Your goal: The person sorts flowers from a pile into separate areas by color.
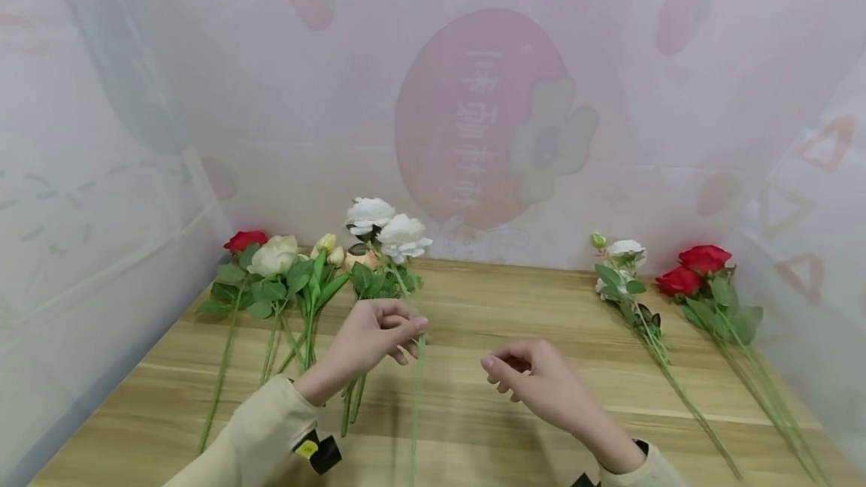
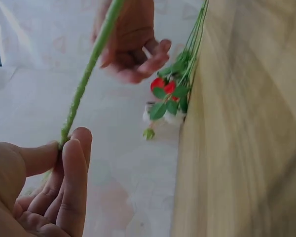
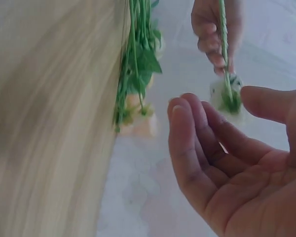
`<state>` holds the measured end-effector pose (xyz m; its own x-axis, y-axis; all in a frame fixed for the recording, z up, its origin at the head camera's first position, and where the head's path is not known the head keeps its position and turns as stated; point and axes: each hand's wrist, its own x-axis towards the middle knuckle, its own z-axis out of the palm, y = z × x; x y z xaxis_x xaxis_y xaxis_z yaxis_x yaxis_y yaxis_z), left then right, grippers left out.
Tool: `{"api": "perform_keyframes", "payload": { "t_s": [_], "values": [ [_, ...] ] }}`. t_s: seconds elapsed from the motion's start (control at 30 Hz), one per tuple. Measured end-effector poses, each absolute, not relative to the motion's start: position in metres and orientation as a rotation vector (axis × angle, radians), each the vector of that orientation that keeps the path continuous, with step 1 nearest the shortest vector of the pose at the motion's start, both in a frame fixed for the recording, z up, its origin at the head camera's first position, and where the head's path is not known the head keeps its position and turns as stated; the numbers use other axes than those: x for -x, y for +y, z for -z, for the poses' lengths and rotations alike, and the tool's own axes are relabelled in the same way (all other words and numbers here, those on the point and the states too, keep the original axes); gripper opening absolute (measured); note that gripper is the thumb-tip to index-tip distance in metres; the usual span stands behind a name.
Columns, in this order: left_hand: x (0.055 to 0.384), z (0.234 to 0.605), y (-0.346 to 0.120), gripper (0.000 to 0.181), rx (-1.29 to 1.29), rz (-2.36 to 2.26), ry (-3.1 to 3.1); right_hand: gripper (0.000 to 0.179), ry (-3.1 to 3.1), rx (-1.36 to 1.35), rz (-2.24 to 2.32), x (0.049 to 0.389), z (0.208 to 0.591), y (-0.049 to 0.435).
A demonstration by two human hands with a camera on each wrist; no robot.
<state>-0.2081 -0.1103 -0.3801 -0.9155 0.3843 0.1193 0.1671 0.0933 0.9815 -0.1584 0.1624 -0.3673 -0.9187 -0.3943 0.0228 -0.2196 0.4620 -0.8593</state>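
My left hand (image 1: pixel 372 337) pinches the green stem (image 2: pixel 86 81) of an artificial white flower between thumb and fingertips. Its full white blooms (image 1: pixel 403 237) rise above that hand, and the long stem hangs down past the fingers over the table. To the right, my right hand (image 1: pixel 544 385) is held over the table with fingers loosely bent and nothing in them. In the right wrist view a gap shows between its thumb (image 3: pixel 266 103) and fingers, with the stem and flower beyond.
On the left of the wooden table (image 1: pixel 460 427) lie a red rose (image 1: pixel 246 240), a cream flower (image 1: pixel 274 255) and yellow tulips (image 1: pixel 326 243). White roses (image 1: pixel 625 248) and red roses (image 1: pixel 705 258) lie on the right. A printed curtain (image 1: pixel 338 96) surrounds the table's back and sides.
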Motion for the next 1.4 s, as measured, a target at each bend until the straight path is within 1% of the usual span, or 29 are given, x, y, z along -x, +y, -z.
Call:
{"api": "perform_keyframes", "payload": {
  "t_s": [0.1, 0.23, 0.53, 0.63, 1.0, 1.13, 1.23, 1.4],
  "values": [
    [0.201, 0.383, -0.101, 0.026, -0.658, -1.926, 2.199, 0.029, 2.434, 0.598, 1.513, 0.154, 0.369, 0.155],
    [0.192, 0.386, -0.093, 0.025, -0.719, -1.903, 2.217, 0.028, 2.307, 0.622, 1.591, 0.148, 0.373, 0.146],
    [0.177, 0.389, -0.082, 0.02, -0.759, -1.839, 2.199, 0.022, 2.176, 0.593, 1.66, 0.14, 0.38, 0.133],
    [0.174, 0.391, -0.08, 0.018, -0.771, -1.82, 2.209, 0.021, 2.179, 0.59, 1.66, 0.139, 0.38, 0.131],
    [0.17, 0.393, -0.076, 0.019, -0.729, -1.781, 2.177, 0.022, 2.204, 0.621, 1.672, 0.137, 0.383, 0.13],
    [0.172, 0.389, -0.079, 0.022, -0.764, -1.658, 2.201, 0.021, 2.185, 0.63, 1.764, 0.14, 0.386, 0.132],
    [0.174, 0.384, -0.085, 0.022, -0.833, -1.477, 2.303, 0.018, 2.221, 0.608, 1.81, 0.145, 0.385, 0.139],
    [0.18, 0.376, -0.102, 0.022, -0.885, -1.199, 2.572, 0.017, 2.412, 0.494, 1.819, 0.154, 0.378, 0.168]
  ]
}}
